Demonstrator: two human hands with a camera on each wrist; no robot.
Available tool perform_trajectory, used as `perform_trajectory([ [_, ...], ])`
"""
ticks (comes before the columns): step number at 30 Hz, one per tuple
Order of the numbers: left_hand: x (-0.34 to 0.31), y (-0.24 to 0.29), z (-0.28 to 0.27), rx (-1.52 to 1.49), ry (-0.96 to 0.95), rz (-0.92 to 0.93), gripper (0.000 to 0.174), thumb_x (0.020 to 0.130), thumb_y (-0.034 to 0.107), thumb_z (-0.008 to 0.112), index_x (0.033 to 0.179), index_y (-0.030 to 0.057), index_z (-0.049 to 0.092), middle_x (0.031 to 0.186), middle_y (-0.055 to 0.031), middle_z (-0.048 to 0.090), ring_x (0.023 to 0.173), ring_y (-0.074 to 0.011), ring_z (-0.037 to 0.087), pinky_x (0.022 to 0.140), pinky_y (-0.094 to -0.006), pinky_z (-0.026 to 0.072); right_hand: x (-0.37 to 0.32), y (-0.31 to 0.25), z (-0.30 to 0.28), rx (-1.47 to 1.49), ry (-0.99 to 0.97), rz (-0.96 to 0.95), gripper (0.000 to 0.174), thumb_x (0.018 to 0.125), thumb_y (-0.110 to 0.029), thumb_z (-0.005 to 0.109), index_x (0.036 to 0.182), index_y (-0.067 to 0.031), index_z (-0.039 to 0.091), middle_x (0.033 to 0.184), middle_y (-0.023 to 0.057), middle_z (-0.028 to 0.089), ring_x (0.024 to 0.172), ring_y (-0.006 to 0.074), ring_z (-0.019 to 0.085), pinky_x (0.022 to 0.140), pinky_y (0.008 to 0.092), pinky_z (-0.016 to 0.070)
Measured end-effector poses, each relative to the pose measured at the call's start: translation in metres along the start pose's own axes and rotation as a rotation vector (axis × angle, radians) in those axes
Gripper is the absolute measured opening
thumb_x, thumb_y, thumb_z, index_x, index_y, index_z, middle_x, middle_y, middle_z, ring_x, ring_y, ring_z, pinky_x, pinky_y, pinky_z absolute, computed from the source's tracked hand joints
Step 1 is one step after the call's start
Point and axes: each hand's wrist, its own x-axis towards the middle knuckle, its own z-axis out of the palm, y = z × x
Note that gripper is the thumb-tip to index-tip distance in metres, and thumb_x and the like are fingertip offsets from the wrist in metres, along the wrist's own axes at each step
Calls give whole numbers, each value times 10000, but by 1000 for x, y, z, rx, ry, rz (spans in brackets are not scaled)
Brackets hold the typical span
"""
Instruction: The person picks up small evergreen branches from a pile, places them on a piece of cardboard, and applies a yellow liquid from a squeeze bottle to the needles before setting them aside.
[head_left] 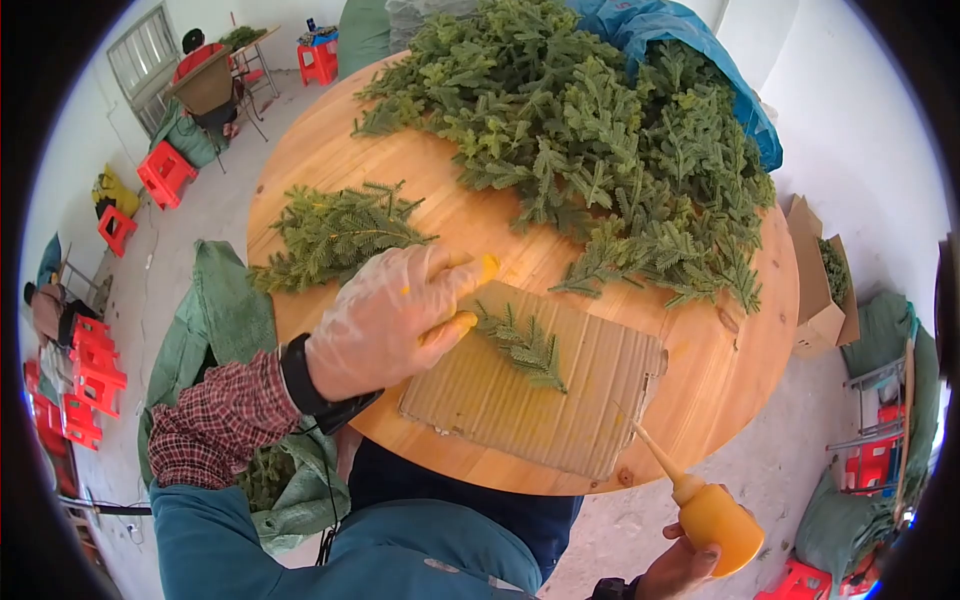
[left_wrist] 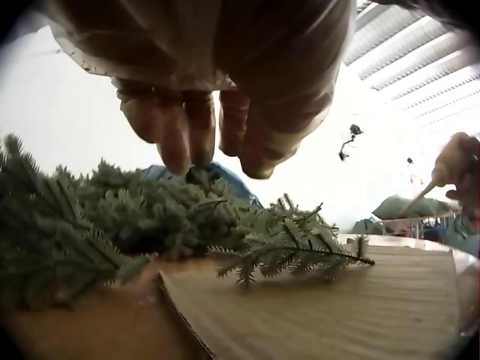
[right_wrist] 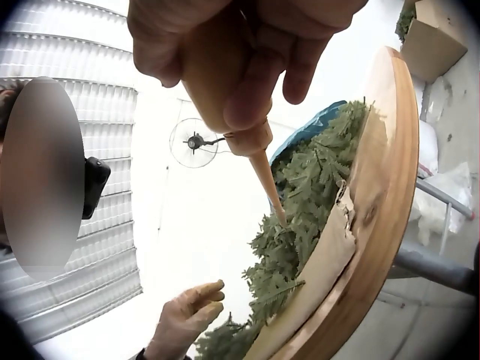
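Gloved left hand (head_left: 390, 315) is hovering with loose fingers, its grip holding nothing, just over the stem end of one sprig (head_left: 522, 345), which is lying on one cardboard sheet (head_left: 560, 410). Right hand (head_left: 675, 572) is gripping one orange squeeze bottle (head_left: 712, 520) beyond the worktop (head_left: 725, 365) edge, well apart from that sprig. Two heaps are lying behind: large pile (head_left: 600, 140) and small pile (head_left: 335, 235).

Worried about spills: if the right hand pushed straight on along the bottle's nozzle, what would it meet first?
Probably the cardboard sheet's near edge: the right hand aims the orange bottle's nozzle at it, though height is unclear.
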Motion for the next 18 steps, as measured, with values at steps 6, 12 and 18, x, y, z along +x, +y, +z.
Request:
perform_trajectory([
  [6, -17, 28, 17, 106, -146, 228, 486, 869, 241, 659, 1317, 71, 578, 1258, -127, 577, 1162, -288, 578, 908, -407, 487, 9, 15, 28, 5, 12, 23, 859, 840, -667, 636, 1307, 15, 405, 1200, 227, 591, 754, 284, 664, 528, 310, 536],
  [12, -18, 26, 24, 131, -272, 262, 495, 866, 212, 636, 1325, 39, 571, 1332, -144, 554, 1233, -296, 547, 969, -388, 476, 18, 10, 60, -24, -155, 94, 921, 773, -717, 692, 1274, 0, 402, 1178, 219, 611, 714, 264, 673, 495, 302, 537],
  [18, -18, 31, 26, 209, -301, 306, 456, 903, 168, 539, 1315, -25, 557, 1386, -166, 524, 1261, -309, 527, 1018, -375, 457, 29, 7, 85, 35, -204, 112, 930, 746, -654, 776, 1248, 18, 376, 1179, 243, 601, 800, 313, 693, 673, 377, 578],
])
